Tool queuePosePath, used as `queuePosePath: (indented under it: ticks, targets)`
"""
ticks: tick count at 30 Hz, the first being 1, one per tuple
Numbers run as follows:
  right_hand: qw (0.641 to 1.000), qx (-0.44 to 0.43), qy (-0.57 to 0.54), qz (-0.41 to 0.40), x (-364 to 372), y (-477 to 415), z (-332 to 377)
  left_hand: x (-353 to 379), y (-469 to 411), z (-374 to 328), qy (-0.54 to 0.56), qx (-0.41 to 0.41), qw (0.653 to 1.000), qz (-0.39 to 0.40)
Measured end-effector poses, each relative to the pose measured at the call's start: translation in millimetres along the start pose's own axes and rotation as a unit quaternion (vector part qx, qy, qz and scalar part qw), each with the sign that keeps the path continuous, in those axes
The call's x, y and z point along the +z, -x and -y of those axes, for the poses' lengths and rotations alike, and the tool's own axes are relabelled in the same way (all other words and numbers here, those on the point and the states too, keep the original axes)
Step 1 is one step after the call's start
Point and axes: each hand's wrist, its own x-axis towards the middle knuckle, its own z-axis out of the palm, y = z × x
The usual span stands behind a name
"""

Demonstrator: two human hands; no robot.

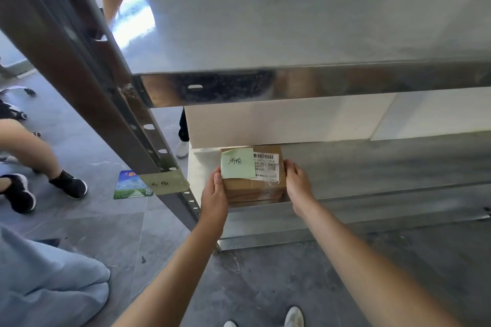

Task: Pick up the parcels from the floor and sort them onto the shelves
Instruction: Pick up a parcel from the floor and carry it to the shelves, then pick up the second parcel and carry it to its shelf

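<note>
A small brown cardboard parcel (pixel 255 188) with a green handwritten note and a white shipping label sits at the left end of the lowest metal shelf (pixel 372 167). My left hand (pixel 214 199) grips its left side, thumb up against the note's edge. My right hand (pixel 299 186) holds its right side. The fingers of both hands are hidden behind the box. Both forearms reach in from below.
The shelf's upright post (pixel 106 103) slants at the left, with a taped label (pixel 164 183). An upper shelf (pixel 292 34) overhangs. White boxes (pixel 279 125) stand behind the parcel. A colourful card (pixel 131 185) lies on the grey floor. Other people's legs and shoes (pixel 69 184) are at left.
</note>
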Motion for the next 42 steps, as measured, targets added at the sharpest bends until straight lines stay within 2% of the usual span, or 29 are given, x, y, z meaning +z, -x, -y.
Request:
queuePosePath:
  ticks: [6, 10, 13, 16, 19, 21, 25, 31, 36, 42]
  targets:
    - [0.994, -0.108, -0.027, -0.015, -9, 19, 17, 4, 6, -27, -0.06, 0.067, 0.994, -0.057]
    - [0.984, -0.174, 0.037, -0.01, -26, 33, 34, 24, 18, -50, -0.115, 0.137, 0.983, -0.032]
    - [0.976, -0.205, 0.075, -0.006, -41, 41, 40, 44, 30, -59, -0.167, 0.179, 0.969, 0.026]
    - [0.97, -0.217, 0.109, -0.016, -58, 46, 42, 67, 47, -61, -0.238, 0.241, 0.936, 0.092]
    - [0.959, -0.236, 0.154, -0.035, -82, 51, 44, 90, 63, -61, -0.32, 0.317, 0.879, 0.155]
    - [0.945, -0.256, 0.193, -0.064, -101, 55, 44, 104, 74, -61, -0.364, 0.348, 0.843, 0.189]
    - [0.915, -0.288, 0.24, -0.149, -160, 68, 46, 143, 102, -67, -0.413, 0.382, 0.798, 0.214]
    - [0.882, -0.291, 0.272, -0.251, -278, 92, 44, 229, 160, -88, -0.426, 0.439, 0.764, 0.204]
    - [0.868, -0.241, 0.302, -0.312, -375, 116, 26, 303, 225, -98, -0.408, 0.507, 0.724, 0.228]
    - [0.849, -0.183, 0.303, -0.392, -484, 162, -2, 389, 309, -95, -0.37, 0.554, 0.69, 0.284]
